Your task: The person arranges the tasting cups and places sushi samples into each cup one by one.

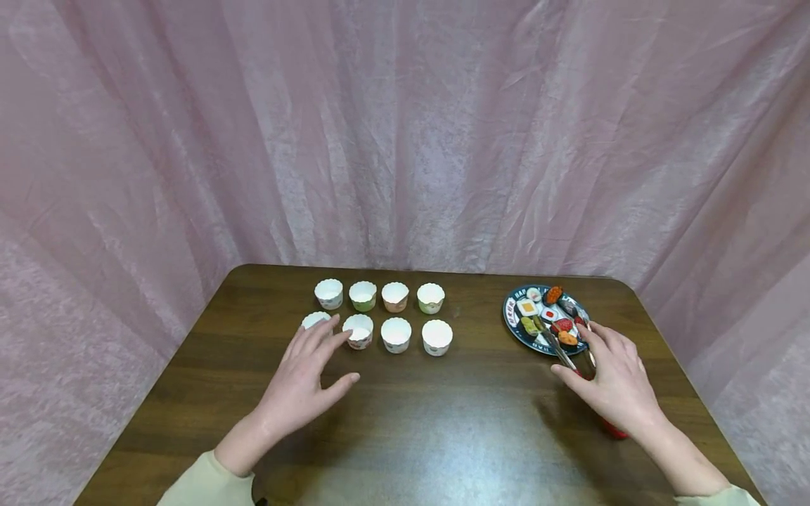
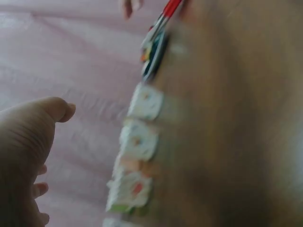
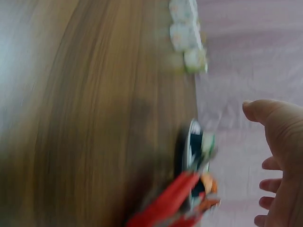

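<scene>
My left hand (image 1: 304, 383) hovers with fingers spread near the front left of several paper baking cups (image 1: 436, 339), partly hiding one cup. Nothing is in its grasp. On the right side, my right hand (image 1: 616, 383) is held above the tongs with red handles (image 3: 165, 201), its thumb and fingers apart and holding nothing. The metal ends of the tongs (image 1: 560, 351) lie over a dark round plate (image 1: 511, 330) with white lettering. Small sushi pieces sit on it, among them an orange-topped one (image 1: 553, 294). Part of the tongs is hidden under the right hand.
The cups stand in two rows toward the back of a brown wooden table (image 1: 405, 414), including a green one (image 1: 363, 299) in the back row. A pink curtain (image 1: 405, 140) hangs behind the table and along its sides.
</scene>
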Available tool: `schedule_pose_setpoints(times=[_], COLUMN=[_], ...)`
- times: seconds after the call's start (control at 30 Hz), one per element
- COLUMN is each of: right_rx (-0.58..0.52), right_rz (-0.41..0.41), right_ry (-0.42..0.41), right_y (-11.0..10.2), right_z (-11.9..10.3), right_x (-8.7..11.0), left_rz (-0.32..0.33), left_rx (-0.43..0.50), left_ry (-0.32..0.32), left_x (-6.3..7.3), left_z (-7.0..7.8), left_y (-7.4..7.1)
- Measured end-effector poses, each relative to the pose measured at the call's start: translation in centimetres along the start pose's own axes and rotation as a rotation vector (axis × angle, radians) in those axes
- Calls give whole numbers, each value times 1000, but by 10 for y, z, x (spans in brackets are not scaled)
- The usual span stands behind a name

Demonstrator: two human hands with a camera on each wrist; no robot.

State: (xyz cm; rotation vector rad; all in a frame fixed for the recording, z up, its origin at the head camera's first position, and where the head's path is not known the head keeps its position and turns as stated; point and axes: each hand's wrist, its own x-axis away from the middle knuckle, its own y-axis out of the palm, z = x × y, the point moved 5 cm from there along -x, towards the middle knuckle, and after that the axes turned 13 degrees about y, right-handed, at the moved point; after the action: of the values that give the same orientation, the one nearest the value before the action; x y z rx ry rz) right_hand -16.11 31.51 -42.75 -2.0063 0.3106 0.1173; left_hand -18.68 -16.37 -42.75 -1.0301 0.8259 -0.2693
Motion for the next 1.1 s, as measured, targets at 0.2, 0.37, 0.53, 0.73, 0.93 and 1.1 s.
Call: schedule_pose_setpoints(times=[0.2, 0.37, 0.53, 0.73, 0.93, 1.1], right_rx=[117, 178, 224, 231, 231, 234], right_rz=[-47, -119, -215, -236, -214, -213], right_ry=[143, 212, 251, 268, 258, 264], right_y=[-1, 3, 8, 15, 19, 19], right_z=[39, 55, 66, 69, 66, 67], right_x=[2, 6, 8, 8, 9, 11], left_rz=[82, 42, -68, -212, -281, -318], left_rx=[64, 94, 71, 84, 118, 118], left_ry=[-134, -277, -389, -510, -599, -589], left_x=[-23, -38, -49, -59, -64, -71], left_z=[-49, -94, -136, -169, -182, -181], left_y=[-27, -29, -10, 17, 32, 35])
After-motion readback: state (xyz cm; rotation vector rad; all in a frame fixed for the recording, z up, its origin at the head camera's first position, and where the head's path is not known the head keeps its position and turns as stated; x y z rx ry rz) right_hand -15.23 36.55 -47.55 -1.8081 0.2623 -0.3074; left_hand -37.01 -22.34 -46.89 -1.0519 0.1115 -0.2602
